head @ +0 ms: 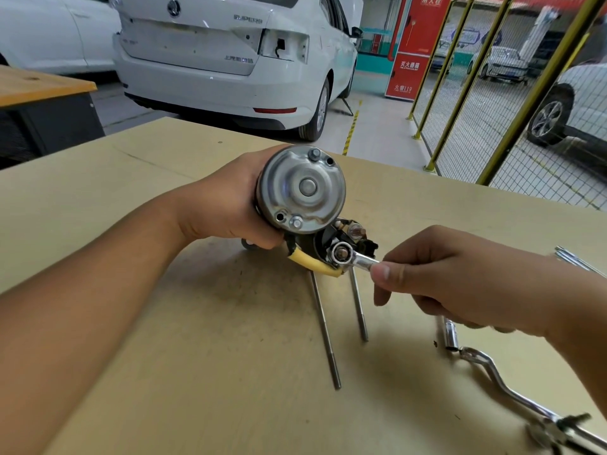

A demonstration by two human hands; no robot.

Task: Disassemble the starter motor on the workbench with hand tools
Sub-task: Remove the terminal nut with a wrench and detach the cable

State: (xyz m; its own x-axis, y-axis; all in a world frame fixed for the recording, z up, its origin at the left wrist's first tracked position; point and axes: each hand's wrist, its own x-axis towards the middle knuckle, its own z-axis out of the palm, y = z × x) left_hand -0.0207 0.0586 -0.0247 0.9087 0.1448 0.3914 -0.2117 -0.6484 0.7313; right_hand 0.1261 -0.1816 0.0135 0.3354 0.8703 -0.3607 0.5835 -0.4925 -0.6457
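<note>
The starter motor [302, 188] is held above the workbench [164, 323] with its round silver end cap facing me. My left hand [226, 205] grips its body from the left. Below the cap sits the dark solenoid end with a yellow-sleeved cable [315, 261] and a terminal stud. A ring wrench [353, 256] sits over the terminal nut, and my right hand [460, 280] pinches its handle between thumb and fingers. Two long through bolts [325, 330] lie on the bench beneath the motor.
A speed-brace socket handle [492, 369] and pliers [558, 428] lie at the bench's right front. More metal tools [574, 261] sit at the right edge. A white car [230, 60] stands behind the bench, and a yellow mesh fence [476, 93] stands to the right.
</note>
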